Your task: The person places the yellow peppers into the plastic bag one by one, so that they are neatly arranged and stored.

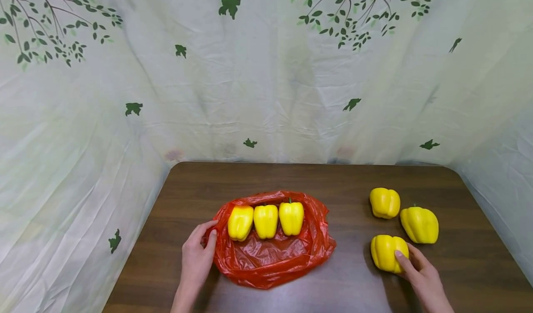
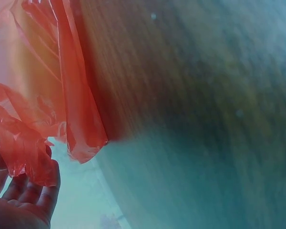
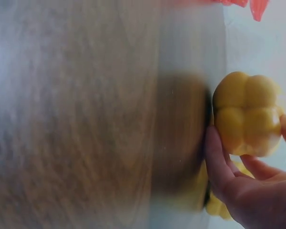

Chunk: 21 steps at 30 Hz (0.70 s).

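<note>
A red plastic bag [image 1: 275, 276] lies spread with its mouth facing up on the table, and three yellow bell peppers [image 1: 265, 221] stand in a row along its far inner side. My left hand [image 1: 197, 253] pinches the bag's left rim; in the left wrist view the crumpled red film [image 2: 26, 148] lies between thumb and fingers. Over at the right, my right hand [image 1: 424, 273] grips another yellow bell pepper [image 1: 387, 253] from its right side. The right wrist view shows this pepper's lobed end [image 3: 248, 114], with fingers under it and the thumb on the opposite side.
Two more yellow bell peppers, one farther back [image 1: 385, 203] and one to its right [image 1: 419, 225], rest on the brown wooden table [image 1: 333, 179] beyond the right hand. A pale leaf-printed curtain [image 1: 275, 82] hangs behind the table and along its sides.
</note>
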Each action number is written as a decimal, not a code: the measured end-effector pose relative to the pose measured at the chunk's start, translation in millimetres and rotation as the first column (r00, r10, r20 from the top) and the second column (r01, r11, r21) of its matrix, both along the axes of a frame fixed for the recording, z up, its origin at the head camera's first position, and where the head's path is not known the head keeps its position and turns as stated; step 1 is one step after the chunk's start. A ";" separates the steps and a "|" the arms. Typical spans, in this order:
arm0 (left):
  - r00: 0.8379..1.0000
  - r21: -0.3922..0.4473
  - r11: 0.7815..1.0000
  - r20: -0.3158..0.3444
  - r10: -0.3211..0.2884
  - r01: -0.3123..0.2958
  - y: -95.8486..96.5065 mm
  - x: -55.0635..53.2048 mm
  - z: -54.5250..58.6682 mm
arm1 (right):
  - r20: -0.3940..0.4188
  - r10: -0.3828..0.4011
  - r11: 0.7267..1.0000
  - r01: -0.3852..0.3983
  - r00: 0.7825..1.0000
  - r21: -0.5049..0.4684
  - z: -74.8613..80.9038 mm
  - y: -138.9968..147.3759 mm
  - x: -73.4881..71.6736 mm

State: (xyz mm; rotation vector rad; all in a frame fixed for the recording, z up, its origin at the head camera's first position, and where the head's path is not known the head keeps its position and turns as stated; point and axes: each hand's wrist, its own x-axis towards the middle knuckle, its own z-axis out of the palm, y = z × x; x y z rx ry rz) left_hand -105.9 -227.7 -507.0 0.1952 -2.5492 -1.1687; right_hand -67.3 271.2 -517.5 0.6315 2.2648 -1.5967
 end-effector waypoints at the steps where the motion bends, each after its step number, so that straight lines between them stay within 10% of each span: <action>1: 1.000 0.001 1.000 -0.003 -0.001 0.001 0.0 0.0 0.1 | -0.005 0.003 1.000 -0.003 1.000 -0.001 0.4 -1.0 0.6; 21: 1.000 -0.005 1.000 -0.029 -0.011 0.011 -0.3 -0.3 -1.8 | -0.165 -0.071 0.989 0.048 0.984 -0.142 -5.5 -22.3 2.3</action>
